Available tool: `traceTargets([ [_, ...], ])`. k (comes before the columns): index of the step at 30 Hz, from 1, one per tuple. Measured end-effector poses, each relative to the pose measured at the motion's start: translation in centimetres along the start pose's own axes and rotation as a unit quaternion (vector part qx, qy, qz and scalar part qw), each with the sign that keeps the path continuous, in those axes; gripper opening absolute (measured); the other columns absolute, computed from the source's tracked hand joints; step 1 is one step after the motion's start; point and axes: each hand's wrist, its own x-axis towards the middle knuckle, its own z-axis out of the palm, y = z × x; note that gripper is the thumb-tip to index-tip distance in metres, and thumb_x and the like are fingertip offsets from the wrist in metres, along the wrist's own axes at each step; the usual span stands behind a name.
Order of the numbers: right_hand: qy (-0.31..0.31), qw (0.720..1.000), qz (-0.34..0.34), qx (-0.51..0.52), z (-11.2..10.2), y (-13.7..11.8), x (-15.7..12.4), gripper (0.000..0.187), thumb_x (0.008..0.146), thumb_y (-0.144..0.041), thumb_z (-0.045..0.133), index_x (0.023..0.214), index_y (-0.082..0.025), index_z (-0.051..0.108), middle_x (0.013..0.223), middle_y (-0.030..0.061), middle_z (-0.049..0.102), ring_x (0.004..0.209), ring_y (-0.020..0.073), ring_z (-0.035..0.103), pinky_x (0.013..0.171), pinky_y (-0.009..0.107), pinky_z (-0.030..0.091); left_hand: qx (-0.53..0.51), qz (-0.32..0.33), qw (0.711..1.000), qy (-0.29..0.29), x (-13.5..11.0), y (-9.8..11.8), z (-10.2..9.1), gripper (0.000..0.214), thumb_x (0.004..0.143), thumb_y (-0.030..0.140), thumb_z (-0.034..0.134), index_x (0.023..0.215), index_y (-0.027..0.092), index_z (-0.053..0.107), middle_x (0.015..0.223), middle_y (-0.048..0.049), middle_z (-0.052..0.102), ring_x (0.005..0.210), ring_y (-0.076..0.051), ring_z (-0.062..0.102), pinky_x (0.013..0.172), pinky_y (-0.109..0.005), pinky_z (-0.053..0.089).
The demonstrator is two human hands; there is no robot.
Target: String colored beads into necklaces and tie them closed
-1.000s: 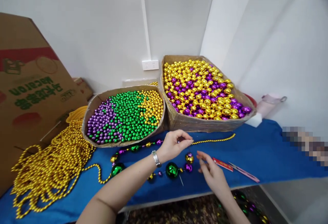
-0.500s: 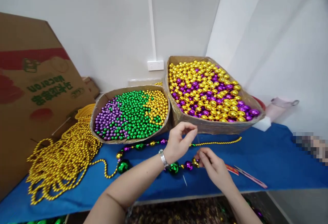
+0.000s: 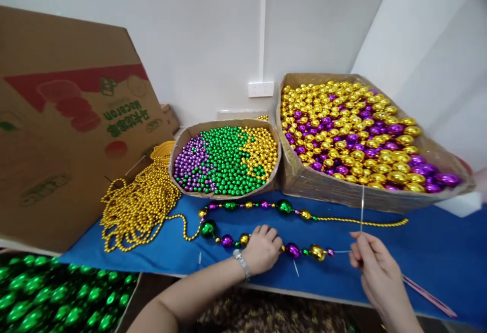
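Note:
A strand of purple, green and gold beads (image 3: 291,250) lies in a bent line across the blue cloth. My left hand (image 3: 262,249), with a silver bracelet at the wrist, is closed over its near run and hides several beads. My right hand (image 3: 375,259) pinches a thin, straight, pale needle (image 3: 362,206) that points upward. From the small purple bead (image 3: 331,253) at the strand's right end, a thin thread (image 3: 343,252) runs to my right hand. The strand's far run ends in a twisted-looking line of small gold beads (image 3: 365,221).
One carton (image 3: 279,156) holds small purple, green and gold beads; a bigger carton (image 3: 323,183) holds larger gold and purple ones. Gold bead chains (image 3: 140,211) are heaped at left beside a tall cardboard box (image 3: 76,170). Pink tweezers (image 3: 429,297) lie at right. Green beads (image 3: 57,292) sit lower left.
My left hand has come down from above the strand onto its near run. My right hand has let go of the strand's end and moved right, now with the needle. The view has shifted.

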Motion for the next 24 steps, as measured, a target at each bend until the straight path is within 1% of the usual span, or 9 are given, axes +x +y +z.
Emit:
traceTargets([
  [3,0.028,0.998,0.031,0.041,-0.7,0.5,0.4,0.037,0.068,-0.051,0.072,0.084,-0.021,0.058,0.052,-0.0076,0.042,0.045,0.0060,0.040,0.040,0.017,0.031,0.013,-0.030,0.999,0.022,-1.2,-2.4,-0.3,0.011,0.084,0.025,0.051,0.091,0.018,0.055,0.099,-0.0106,0.056,0.096,-0.027,0.047,0.079,-0.041,0.040],
  [6,0.048,0.996,0.040,0.058,-0.7,1.2,0.5,0.037,0.066,-0.051,0.073,0.083,-0.021,0.058,0.051,-0.0078,0.043,0.043,0.0058,0.041,0.039,0.017,0.031,0.035,-0.051,0.998,0.034,-2.5,-5.3,-0.8,0.012,0.085,0.023,0.050,0.095,0.020,0.056,0.105,-0.0094,0.055,0.101,-0.027,0.046,0.081,-0.040,0.040],
  [9,0.075,0.993,0.043,0.083,-0.6,1.8,0.8,0.038,0.065,-0.051,0.074,0.082,-0.022,0.057,0.056,-0.0064,0.050,0.044,0.0060,0.043,0.040,0.018,0.034,0.049,-0.052,0.997,0.042,-3.3,-7.8,-1.1,0.015,0.085,0.022,0.050,0.099,0.022,0.057,0.110,-0.0084,0.055,0.104,-0.026,0.045,0.084,-0.039,0.041],
  [11,0.098,0.989,0.040,0.100,-0.8,2.0,1.1,0.039,0.063,-0.051,0.074,0.081,-0.022,0.056,0.059,-0.0052,0.055,0.045,0.0058,0.044,0.041,0.018,0.036,0.054,-0.053,0.996,0.051,-3.6,-8.8,-1.1,0.017,0.085,0.021,0.050,0.100,0.022,0.057,0.112,-0.0081,0.055,0.107,-0.026,0.045,0.086,-0.039,0.041],
  [14,0.138,0.982,0.029,0.127,-1.8,1.8,1.5,0.041,0.062,-0.051,0.076,0.081,-0.022,0.054,0.060,-0.0062,0.057,0.045,0.0049,0.045,0.043,0.017,0.037,0.063,-0.065,0.994,0.062,-3.7,-9.5,-1.0,0.018,0.085,0.020,0.050,0.101,0.023,0.058,0.113,-0.0079,0.056,0.107,-0.027,0.046,0.083,-0.038,0.043],
  [18,0.174,0.974,0.015,0.147,-3.6,1.0,2.0,0.043,0.058,-0.048,0.079,0.080,-0.021,0.054,0.059,-0.0072,0.056,0.045,0.0047,0.045,0.043,0.017,0.037,0.069,-0.062,0.994,0.065,-3.4,-9.6,-0.6,0.019,0.085,0.021,0.051,0.102,0.023,0.058,0.113,-0.0080,0.056,0.107,-0.027,0.047,0.084,-0.039,0.045],
  [22,0.213,0.964,-0.020,0.160,-4.8,-0.2,2.3,0.043,0.058,-0.049,0.078,0.080,-0.022,0.053,0.061,-0.0074,0.057,0.044,0.0037,0.042,0.042,0.016,0.035,0.067,-0.063,0.994,0.063,-2.9,-9.1,-0.3,0.021,0.085,0.022,0.051,0.104,0.022,0.059,0.113,-0.0085,0.057,0.108,-0.028,0.048,0.086,-0.042,0.046],
  [24,0.220,0.961,-0.034,0.163,-4.9,-0.7,2.4,0.042,0.059,-0.049,0.077,0.080,-0.022,0.052,0.059,-0.0079,0.055,0.043,0.0038,0.041,0.041,0.016,0.034,0.044,-0.062,0.995,0.063,-2.7,-8.4,-0.5,0.026,0.084,0.025,0.053,0.109,0.022,0.058,0.115,-0.0094,0.057,0.110,-0.029,0.048,0.088,-0.044,0.046],
])
